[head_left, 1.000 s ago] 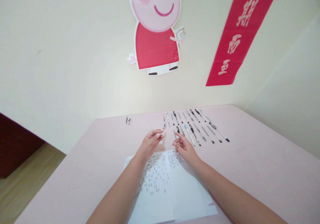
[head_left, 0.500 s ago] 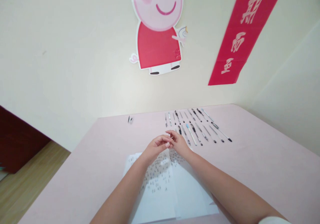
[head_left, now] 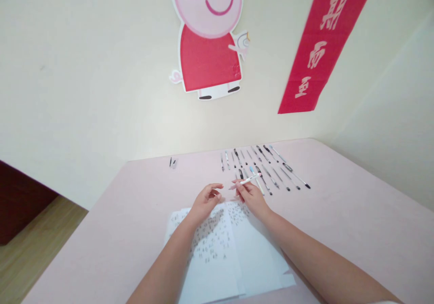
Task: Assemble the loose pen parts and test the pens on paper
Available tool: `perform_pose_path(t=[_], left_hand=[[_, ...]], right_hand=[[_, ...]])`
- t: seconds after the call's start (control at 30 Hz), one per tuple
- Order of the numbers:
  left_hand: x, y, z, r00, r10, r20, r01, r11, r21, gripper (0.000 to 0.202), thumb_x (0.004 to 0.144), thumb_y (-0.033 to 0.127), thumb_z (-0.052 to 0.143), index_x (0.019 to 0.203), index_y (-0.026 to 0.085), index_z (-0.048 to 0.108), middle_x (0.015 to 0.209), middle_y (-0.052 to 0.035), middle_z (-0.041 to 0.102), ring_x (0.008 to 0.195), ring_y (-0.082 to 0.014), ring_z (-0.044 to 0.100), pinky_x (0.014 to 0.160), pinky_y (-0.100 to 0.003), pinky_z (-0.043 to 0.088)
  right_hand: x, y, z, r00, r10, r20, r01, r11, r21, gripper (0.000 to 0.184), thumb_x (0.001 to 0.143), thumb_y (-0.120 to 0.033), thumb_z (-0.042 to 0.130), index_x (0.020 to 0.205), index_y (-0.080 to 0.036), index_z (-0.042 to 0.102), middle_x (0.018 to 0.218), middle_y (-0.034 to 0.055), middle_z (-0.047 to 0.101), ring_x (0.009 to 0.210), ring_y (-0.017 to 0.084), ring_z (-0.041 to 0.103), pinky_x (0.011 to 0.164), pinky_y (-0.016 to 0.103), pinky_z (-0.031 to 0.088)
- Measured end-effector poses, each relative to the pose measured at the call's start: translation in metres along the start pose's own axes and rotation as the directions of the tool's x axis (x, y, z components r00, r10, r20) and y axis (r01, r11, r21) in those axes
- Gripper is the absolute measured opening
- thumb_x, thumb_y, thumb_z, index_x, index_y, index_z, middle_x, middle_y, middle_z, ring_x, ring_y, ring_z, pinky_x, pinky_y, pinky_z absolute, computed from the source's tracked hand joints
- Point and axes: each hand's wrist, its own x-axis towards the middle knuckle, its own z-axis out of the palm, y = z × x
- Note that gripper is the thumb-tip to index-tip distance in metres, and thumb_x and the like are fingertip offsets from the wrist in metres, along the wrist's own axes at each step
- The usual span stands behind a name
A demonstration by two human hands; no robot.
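Observation:
My right hand holds a slim white pen between thumb and fingers. The pen slants, its pinkish end pointing left toward my other hand. My left hand hovers over the top of the written sheet, fingers curved and apart, with nothing visible in them. Beside that sheet lies a second paper, with handwriting only along its top; my right forearm crosses its edge. Just beyond my right hand are rows of pens, among them a blue-capped pen partly hidden behind the held one.
The pink table meets the wall at the back. Several pens and refills lie in two rows at the back right, including a long black-tipped pen. Two small dark pieces lie at the back left. A pig cutout and a red banner hang on the wall.
My hands were together with fingers touching; now they are apart. The white pen shows plainly in my right hand, where before it was hidden. The view has shifted slightly.

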Motion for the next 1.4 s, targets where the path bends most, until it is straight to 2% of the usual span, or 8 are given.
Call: perform_pose_path(t=[0.07, 0.23, 0.47, 0.63, 0.77, 0.9, 1.13, 1.4], left_hand=[[0.002, -0.013, -0.005, 0.999, 0.054, -0.010, -0.052, 0.991, 0.122, 0.022, 0.067, 0.021, 0.067, 0.090, 0.020, 0.069, 0.089, -0.0067, 0.065, 0.076, -0.0152, 0.056, 0.072, -0.026, 0.043], [0.002, -0.027, -0.011, 0.986, 0.119, 0.114, -0.149, 0.939, 0.309, 0.020, 0.069, 0.020, 0.063, 0.088, 0.024, 0.070, 0.083, -0.0049, 0.067, 0.079, -0.0187, 0.056, 0.075, -0.029, 0.041], [-0.001, -0.019, -0.012, 0.953, 0.120, 0.279, -0.245, 0.848, 0.471, 0.029, 0.069, 0.019, 0.063, 0.096, 0.025, 0.069, 0.091, -0.0068, 0.068, 0.087, -0.0222, 0.056, 0.081, -0.032, 0.039], [-0.001, -0.013, -0.010, 0.944, 0.139, 0.298, -0.272, 0.838, 0.472, 0.032, 0.067, 0.014, 0.062, 0.096, 0.026, 0.069, 0.090, -0.0061, 0.068, 0.087, -0.0226, 0.056, 0.082, -0.033, 0.038], [0.001, -0.013, -0.011, 0.940, 0.125, 0.318, -0.277, 0.823, 0.495, 0.032, 0.065, 0.006, 0.054, 0.086, 0.023, 0.069, 0.081, -0.0046, 0.066, 0.081, -0.0203, 0.055, 0.080, -0.032, 0.037], [0.003, -0.015, -0.014, 0.916, 0.102, 0.387, -0.313, 0.787, 0.531, 0.033, 0.059, -0.001, 0.045, 0.073, 0.019, 0.067, 0.075, -0.0034, 0.062, 0.078, -0.0177, 0.053, 0.078, -0.030, 0.037], [0.004, -0.022, -0.017, 0.908, 0.092, 0.409, -0.316, 0.792, 0.522, 0.023, 0.058, 0.001, 0.043, 0.058, 0.016, 0.061, 0.070, -0.0023, 0.055, 0.076, -0.0156, 0.051, 0.077, -0.029, 0.037], [0.006, -0.024, -0.019, 0.853, 0.117, 0.509, -0.348, 0.854, 0.386, 0.025, 0.051, -0.002, 0.037, 0.049, 0.017, 0.052, 0.070, -0.0038, 0.066, 0.077, -0.0160, 0.055, 0.080, -0.032, 0.038]], right_hand=[[-0.007, 0.002, -0.002, 0.998, 0.040, 0.044, -0.042, 0.998, 0.052, 0.047, 0.081, -0.056, 0.045, 0.094, -0.014, 0.061, 0.064, 0.0019, 0.058, 0.048, 0.010, 0.050, 0.043, 0.023, 0.039], [-0.021, 0.008, 0.000, 0.984, 0.135, 0.115, -0.154, 0.974, 0.168, 0.048, 0.077, -0.057, 0.050, 0.095, -0.014, 0.058, 0.079, 0.0076, 0.064, 0.062, 0.016, 0.060, 0.046, 0.023, 0.043], [-0.032, 0.014, 0.006, 0.984, 0.158, 0.081, -0.168, 0.977, 0.133, 0.029, 0.073, -0.045, 0.060, 0.085, -0.021, 0.052, 0.067, -0.0008, 0.058, 0.060, 0.014, 0.056, 0.047, 0.023, 0.042], [-0.036, 0.015, 0.007, 0.987, 0.140, 0.084, -0.150, 0.982, 0.119, 0.025, 0.079, -0.045, 0.053, 0.084, -0.020, 0.049, 0.058, -0.0033, 0.053, 0.052, 0.012, 0.051, 0.048, 0.023, 0.041], [-0.038, 0.014, 0.009, 0.984, 0.136, 0.119, -0.152, 0.979, 0.137, 0.034, 0.082, -0.049, 0.048, 0.091, -0.018, 0.054, 0.067, 0.0017, 0.059, 0.057, 0.013, 0.056, 0.049, 0.024, 0.041], [-0.039, 0.017, 0.008, 0.976, 0.131, 0.173, -0.148, 0.985, 0.092, 0.035, 0.082, -0.050, 0.047, 0.082, -0.016, 0.057, 0.072, 0.0053, 0.063, 0.060, 0.014, 0.058, 0.051, 0.025, 0.041], [-0.044, 0.024, 0.000, 0.973, 0.090, 0.211, -0.077, 0.995, -0.071, 0.009, 0.072, -0.024, 0.057, 0.079, -0.018, 0.056, 0.066, -0.0009, 0.057, 0.061, 0.012, 0.052, 0.055, 0.023, 0.040], [-0.052, 0.011, 0.009, 0.947, 0.083, 0.312, -0.013, 0.975, -0.221, 0.006, 0.069, -0.013, 0.052, 0.071, -0.018, 0.054, 0.059, -0.0036, 0.050, 0.054, 0.009, 0.044, 0.051, 0.020, 0.033]])
